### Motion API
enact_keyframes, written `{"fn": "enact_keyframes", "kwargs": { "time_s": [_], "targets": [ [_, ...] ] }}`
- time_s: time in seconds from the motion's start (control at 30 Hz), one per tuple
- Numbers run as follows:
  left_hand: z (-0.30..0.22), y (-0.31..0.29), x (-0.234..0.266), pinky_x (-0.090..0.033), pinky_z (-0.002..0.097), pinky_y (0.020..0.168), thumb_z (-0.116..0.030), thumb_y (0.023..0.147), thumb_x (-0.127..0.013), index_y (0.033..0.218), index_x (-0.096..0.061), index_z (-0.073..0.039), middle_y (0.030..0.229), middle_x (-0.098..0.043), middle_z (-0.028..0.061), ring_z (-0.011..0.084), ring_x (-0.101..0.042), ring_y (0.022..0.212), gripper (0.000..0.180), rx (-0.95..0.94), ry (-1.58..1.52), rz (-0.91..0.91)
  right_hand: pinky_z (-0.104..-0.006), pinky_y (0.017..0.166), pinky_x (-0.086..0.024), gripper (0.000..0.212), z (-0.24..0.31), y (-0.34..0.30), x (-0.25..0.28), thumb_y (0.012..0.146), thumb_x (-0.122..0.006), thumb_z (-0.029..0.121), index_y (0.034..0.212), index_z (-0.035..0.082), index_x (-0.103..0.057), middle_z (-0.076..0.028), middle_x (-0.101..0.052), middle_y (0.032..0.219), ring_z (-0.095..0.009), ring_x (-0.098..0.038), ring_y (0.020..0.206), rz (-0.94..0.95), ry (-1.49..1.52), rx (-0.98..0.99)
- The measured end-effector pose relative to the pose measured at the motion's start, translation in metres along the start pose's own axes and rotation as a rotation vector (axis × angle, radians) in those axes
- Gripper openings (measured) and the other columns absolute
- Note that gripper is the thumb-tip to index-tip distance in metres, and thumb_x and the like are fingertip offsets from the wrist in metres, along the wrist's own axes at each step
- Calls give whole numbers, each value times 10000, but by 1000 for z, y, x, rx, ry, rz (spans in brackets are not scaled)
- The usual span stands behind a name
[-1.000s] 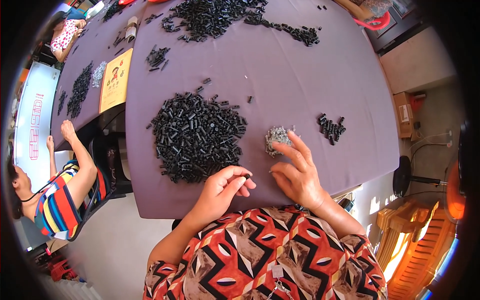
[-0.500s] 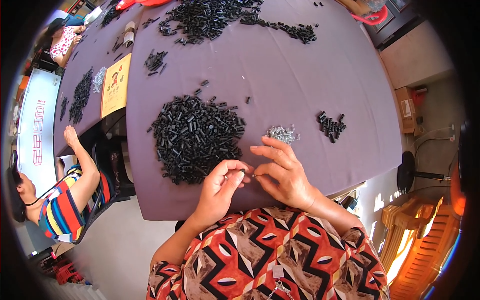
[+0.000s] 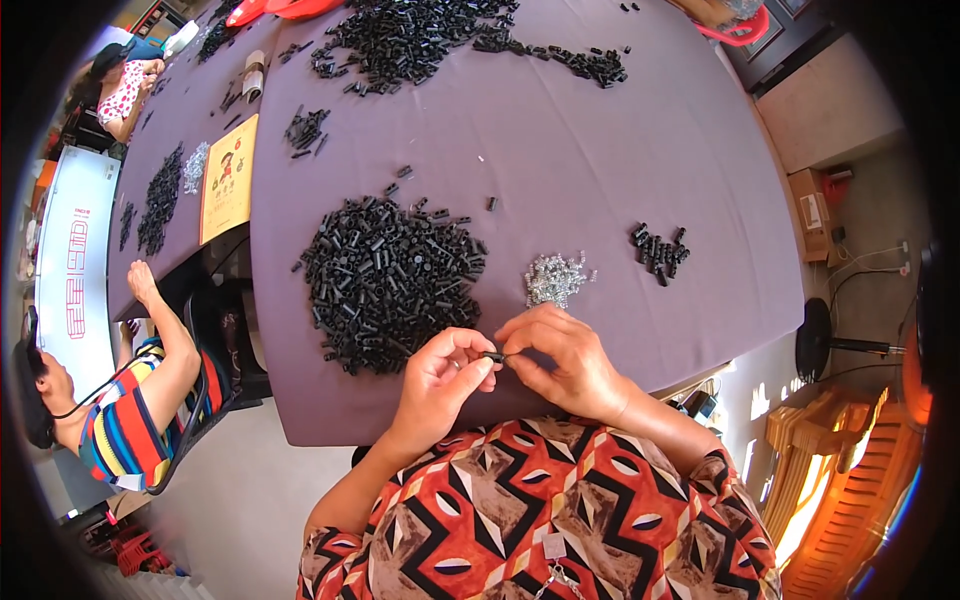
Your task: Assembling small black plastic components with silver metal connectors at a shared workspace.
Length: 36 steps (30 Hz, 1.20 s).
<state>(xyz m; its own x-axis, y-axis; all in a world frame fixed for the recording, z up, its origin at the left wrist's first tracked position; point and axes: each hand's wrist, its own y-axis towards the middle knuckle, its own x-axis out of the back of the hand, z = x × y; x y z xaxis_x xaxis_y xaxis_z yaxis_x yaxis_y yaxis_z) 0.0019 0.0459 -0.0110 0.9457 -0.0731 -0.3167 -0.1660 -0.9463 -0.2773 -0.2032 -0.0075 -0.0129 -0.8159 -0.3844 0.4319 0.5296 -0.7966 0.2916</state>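
Close to the table's front edge, my left hand [image 3: 447, 385] pinches a small black plastic tube [image 3: 493, 357] between thumb and fingers, lying roughly sideways. My right hand [image 3: 568, 362] meets the tube's right end, thumb and forefinger pressed together. Whatever tiny piece sits in those right fingertips is too small to make out. A large heap of black tubes [image 3: 385, 280] lies just beyond my left hand. Past my right hand is a small pile of silvery pieces [image 3: 557, 279]. Farther right lies a little cluster of black tubes [image 3: 660, 252].
A purple cloth covers the table [image 3: 580, 150]. More black tubes [image 3: 400, 45] are heaped at the far side. A yellow booklet [image 3: 229, 180] lies left, near a seated person in a striped top [image 3: 135, 410]. Orange stacked stools [image 3: 840, 480] and a black fan [image 3: 815, 340] stand right.
My right fingers have closed in on the tube in my left hand, and the two hands now meet. The tube shows more of its length, turned sideways.
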Motion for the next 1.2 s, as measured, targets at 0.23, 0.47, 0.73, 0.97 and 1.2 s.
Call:
{"fn": "enact_keyframes", "kwargs": {
  "time_s": [0.23,0.47,0.73,0.97,1.2],
  "targets": [
    [1,-4,6,-559,262,794,-6,981,-623,1102,-633,9,956,-664,45,105,-657,840,122,55,11,40,-278,702,-510,103,7,-3,7,887,-741,9,957,17,-667,-35,-648,875,-125,-642,766,140,299,-377],
    [5,-6,8,-563,287,789,0,948,-652,1061,-646,4,913,-693,72,148,-687,819,113,128,-84,100,-241,725,-502,72,3,-7,6,937,-731,3,986,17,-680,6,-668,915,-56,-597,826,215,791,-595],
    [2,-7,10,-585,280,792,-24,957,-691,1090,-667,17,967,-708,64,142,-707,844,142,131,49,43,-257,655,-521,110,11,-3,5,903,-739,28,995,27,-678,-14,-651,872,-73,-625,761,221,327,-424],
    [-1,-6,12,-584,267,782,-31,965,-687,1110,-673,25,1017,-720,75,134,-707,849,156,168,63,23,-283,641,-538,141,12,1,1,875,-730,21,1003,23,-671,-50,-644,865,-132,-661,750,202,188,-322],
    [-2,-5,18,-555,269,740,-80,1013,-621,1135,-657,20,973,-712,80,124,-665,795,162,160,140,19,-392,766,-550,181,-12,64,35,891,-715,55,1063,9,-681,-129,-676,946,-302,-682,857,115,-204,-26]
  ]
}}
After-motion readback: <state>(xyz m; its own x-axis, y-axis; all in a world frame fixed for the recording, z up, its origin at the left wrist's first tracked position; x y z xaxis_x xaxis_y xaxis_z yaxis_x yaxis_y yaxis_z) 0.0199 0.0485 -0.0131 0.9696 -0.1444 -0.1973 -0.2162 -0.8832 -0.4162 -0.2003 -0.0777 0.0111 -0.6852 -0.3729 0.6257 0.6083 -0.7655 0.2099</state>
